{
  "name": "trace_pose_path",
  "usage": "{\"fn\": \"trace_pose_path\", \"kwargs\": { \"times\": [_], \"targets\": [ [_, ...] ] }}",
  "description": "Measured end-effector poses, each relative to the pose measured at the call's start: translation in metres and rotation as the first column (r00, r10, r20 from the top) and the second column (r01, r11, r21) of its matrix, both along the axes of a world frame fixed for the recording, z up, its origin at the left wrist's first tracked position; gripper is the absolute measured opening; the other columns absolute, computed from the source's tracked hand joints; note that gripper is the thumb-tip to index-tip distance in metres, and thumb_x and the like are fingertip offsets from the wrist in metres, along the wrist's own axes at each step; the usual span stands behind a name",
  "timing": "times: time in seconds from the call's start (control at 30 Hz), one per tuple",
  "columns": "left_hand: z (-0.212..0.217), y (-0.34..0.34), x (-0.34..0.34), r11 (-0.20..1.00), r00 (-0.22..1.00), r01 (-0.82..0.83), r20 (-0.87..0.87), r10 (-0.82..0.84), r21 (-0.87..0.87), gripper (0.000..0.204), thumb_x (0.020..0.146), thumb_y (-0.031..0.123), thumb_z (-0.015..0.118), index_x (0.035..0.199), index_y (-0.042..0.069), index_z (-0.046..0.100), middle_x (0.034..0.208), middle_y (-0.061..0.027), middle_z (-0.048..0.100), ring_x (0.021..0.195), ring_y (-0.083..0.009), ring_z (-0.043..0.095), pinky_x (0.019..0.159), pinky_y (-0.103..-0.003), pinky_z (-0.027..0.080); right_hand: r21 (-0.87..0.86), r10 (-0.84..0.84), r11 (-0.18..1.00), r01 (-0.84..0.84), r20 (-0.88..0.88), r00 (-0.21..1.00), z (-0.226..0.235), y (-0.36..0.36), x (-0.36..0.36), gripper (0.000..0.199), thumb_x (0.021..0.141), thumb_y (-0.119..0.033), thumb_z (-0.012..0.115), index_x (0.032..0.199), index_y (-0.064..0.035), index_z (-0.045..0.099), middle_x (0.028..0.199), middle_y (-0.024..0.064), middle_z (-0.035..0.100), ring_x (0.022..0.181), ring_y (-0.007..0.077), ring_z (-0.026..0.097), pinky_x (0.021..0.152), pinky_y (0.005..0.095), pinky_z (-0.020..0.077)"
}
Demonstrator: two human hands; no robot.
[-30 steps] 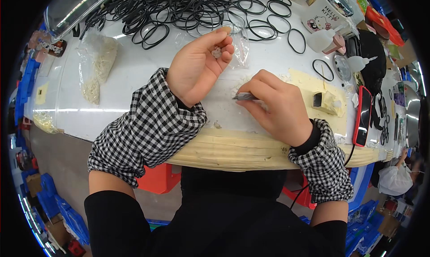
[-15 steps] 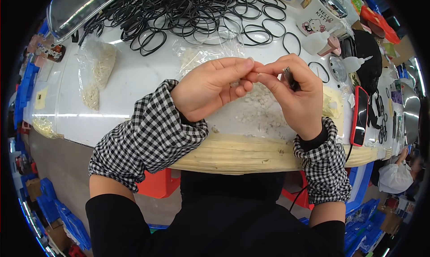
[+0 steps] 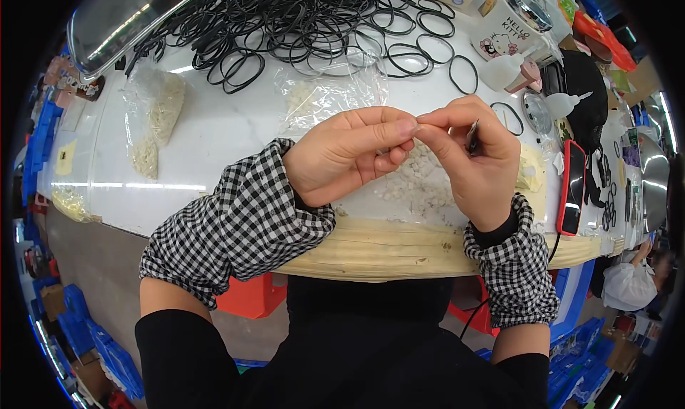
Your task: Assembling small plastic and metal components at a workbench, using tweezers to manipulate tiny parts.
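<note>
My left hand (image 3: 349, 154) and my right hand (image 3: 477, 159) meet fingertip to fingertip above the white table (image 3: 214, 134), pinching a tiny part between them that is too small to make out. A thin dark tool (image 3: 472, 135) is tucked in my right hand's fingers. Under the hands lies a pile of small white pieces (image 3: 417, 184) on clear plastic. Both wrists wear black-and-white checked sleeve covers.
A large heap of black rubber rings (image 3: 285, 24) covers the far side. Clear bags of white pieces lie at the left (image 3: 158, 116) and centre (image 3: 325, 95). A red-cased phone (image 3: 572, 188), small glue bottles (image 3: 564, 104) and a white mug (image 3: 510, 27) stand at the right.
Both hands lifted off the table and came together; a second ago my right hand held the tool down on the table and my left hand was raised apart from it.
</note>
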State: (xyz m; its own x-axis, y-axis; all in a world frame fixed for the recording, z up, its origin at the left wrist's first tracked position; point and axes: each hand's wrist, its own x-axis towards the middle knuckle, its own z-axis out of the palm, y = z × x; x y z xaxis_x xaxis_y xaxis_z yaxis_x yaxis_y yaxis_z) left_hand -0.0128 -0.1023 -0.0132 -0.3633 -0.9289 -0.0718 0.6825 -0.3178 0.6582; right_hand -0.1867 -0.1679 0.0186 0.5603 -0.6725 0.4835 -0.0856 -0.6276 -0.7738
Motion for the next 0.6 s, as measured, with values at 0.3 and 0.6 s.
{"fn": "trace_pose_path", "kwargs": {
  "times": [0.3,0.6],
  "targets": [
    [0.0036,-0.0007,-0.0011,0.999,0.999,-0.045,-0.016,0.045,0.010,0.016,0.093,0.020,0.055,0.093,0.004,0.059,0.082,0.0024,0.054,0.075,-0.0051,0.048,0.070,-0.018,0.043,-0.195,-0.002,0.981,-0.005,-0.031,1.000,0.0031,-0.0002,0.0000,0.021,0.071,0.006,0.069,0.091,-0.0033,0.069,0.079,0.0037,0.060,0.061,0.0058,0.053,0.049,0.0181,0.0388],
    [0.0018,0.0016,-0.0050,0.999,0.999,-0.043,-0.004,0.043,-0.029,0.022,0.095,0.024,0.050,0.096,0.002,0.056,0.081,0.0032,0.049,0.069,-0.0054,0.041,0.064,-0.019,0.038,-0.224,0.023,0.974,-0.024,-0.009,1.000,0.0032,0.0011,0.0018,0.018,0.073,0.002,0.070,0.090,-0.0012,0.067,0.076,0.0038,0.059,0.058,0.0066,0.050,0.046,0.0180,0.0355]
  ]
}}
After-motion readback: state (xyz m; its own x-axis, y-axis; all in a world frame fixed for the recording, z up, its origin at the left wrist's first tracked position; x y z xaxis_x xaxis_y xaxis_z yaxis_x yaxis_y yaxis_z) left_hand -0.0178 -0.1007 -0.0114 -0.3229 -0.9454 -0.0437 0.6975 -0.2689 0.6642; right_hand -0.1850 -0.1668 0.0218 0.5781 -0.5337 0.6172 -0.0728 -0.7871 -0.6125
